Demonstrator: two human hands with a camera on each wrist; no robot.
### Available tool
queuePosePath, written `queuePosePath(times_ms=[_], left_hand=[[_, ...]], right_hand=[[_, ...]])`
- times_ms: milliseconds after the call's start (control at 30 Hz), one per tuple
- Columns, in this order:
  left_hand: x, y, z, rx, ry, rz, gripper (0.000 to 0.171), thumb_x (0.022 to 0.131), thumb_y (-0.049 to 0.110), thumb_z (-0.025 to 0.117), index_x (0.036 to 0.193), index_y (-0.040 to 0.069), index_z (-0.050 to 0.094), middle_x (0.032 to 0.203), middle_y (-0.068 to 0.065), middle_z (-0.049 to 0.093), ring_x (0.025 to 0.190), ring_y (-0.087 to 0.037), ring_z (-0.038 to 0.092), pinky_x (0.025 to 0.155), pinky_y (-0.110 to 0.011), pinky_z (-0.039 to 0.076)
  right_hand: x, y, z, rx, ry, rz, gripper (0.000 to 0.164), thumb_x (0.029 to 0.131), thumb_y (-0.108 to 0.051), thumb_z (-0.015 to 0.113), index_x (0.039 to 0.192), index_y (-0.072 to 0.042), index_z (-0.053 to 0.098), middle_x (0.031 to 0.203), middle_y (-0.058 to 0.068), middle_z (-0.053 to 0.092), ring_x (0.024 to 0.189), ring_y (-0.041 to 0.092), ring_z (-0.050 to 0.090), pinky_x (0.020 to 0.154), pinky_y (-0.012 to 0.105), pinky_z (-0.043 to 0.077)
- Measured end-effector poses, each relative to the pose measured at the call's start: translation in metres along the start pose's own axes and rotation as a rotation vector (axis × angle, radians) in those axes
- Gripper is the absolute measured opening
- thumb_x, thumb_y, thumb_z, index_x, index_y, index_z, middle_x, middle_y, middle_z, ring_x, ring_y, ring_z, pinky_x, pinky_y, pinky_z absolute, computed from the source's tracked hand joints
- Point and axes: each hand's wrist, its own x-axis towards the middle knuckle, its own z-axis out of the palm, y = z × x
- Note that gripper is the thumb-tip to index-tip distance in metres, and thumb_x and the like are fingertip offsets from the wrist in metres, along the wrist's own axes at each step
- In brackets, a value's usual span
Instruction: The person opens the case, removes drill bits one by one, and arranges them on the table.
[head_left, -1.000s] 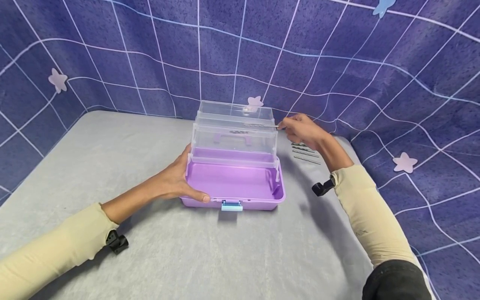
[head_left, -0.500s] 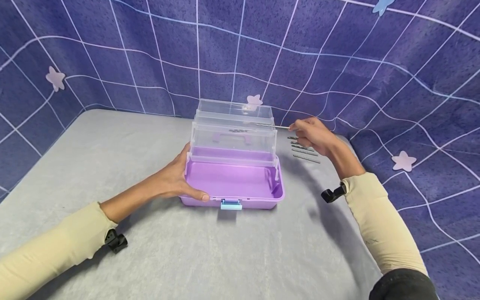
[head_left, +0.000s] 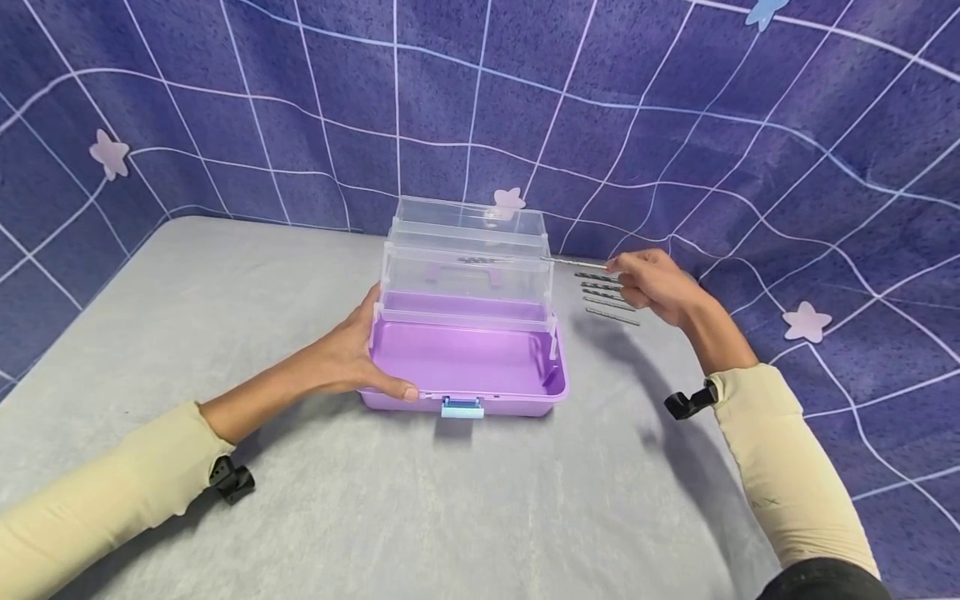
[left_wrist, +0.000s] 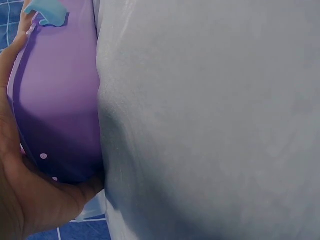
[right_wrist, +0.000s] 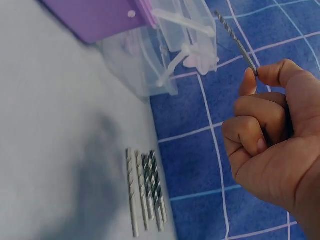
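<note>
My left hand [head_left: 347, 360] grips the left side of a purple toolbox [head_left: 517, 407], its thumb along the front rim; in the left wrist view the fingers wrap the purple wall [left_wrist: 60, 85]. Stepped clear plastic trays [head_left: 420, 275] rise over the box's back half. Some drill bits [head_left: 477, 261] show in one tray. Right of the trays, my right hand [head_left: 658, 285] pinches the end of a single drill bit [right_wrist: 236, 41] between thumb and forefinger, other fingers curled. The bit is held above the table, its fluted tip pointing left toward the trays.
Several drill bits [head_left: 613, 317] lie side by side on the grey cloth [head_left: 465, 508], right of the toolbox and below the right hand. A light blue latch [head_left: 462, 408] hangs at the box front. A blue grid-patterned curtain [head_left: 300, 108] stands behind the table.
My right hand has drawn the drill bit to the right, from over the clear trays to beside them, and slightly lower. The left hand keeps its grip on the toolbox.
</note>
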Motion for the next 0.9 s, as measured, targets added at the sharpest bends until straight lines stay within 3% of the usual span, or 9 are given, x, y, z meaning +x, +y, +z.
queuePosePath(times_ms=[367,567,733,900], left_hand=[[0.0,0.002,0.0,0.004,0.002,0.01,0.161,0.06,0.029,0.115,0.179,0.033,0.006,0.164,-0.009,0.052,0.144,-0.039,0.059,0.124,-0.065,0.047],[-0.001,0.002,-0.001,-0.002,0.004,0.001,0.16,0.06,0.029,0.115,0.178,0.033,0.007,0.164,-0.008,0.052,0.144,-0.038,0.059,0.125,-0.065,0.046],[-0.001,0.002,-0.001,-0.016,-0.003,0.012,0.16,0.061,0.028,0.115,0.178,0.034,0.007,0.164,-0.008,0.052,0.144,-0.039,0.059,0.124,-0.064,0.047],[0.0,0.0,-0.001,-0.011,-0.003,0.022,0.16,0.061,0.029,0.115,0.178,0.033,0.006,0.165,-0.009,0.052,0.145,-0.039,0.059,0.125,-0.066,0.047]], right_hand=[[-0.014,0.027,-0.022,0.077,0.012,0.026,0.032,0.109,-0.002,0.039,0.097,-0.011,0.067,0.061,-0.016,0.031,0.059,0.007,0.016,0.06,0.033,0.009],[-0.021,0.041,-0.034,0.053,0.013,0.069,0.038,0.11,-0.003,0.042,0.094,-0.018,0.073,0.061,-0.016,0.03,0.058,0.006,0.016,0.059,0.032,0.01],[-0.025,0.059,-0.044,-0.041,0.007,0.143,0.023,0.112,-0.01,0.046,0.114,-0.006,0.069,0.062,-0.015,0.027,0.057,0.005,0.018,0.056,0.029,0.015],[-0.027,0.077,-0.055,-0.136,0.0,0.208,0.032,0.113,-0.017,0.048,0.134,0.005,0.057,0.062,-0.016,0.025,0.054,0.003,0.019,0.053,0.026,0.019]])
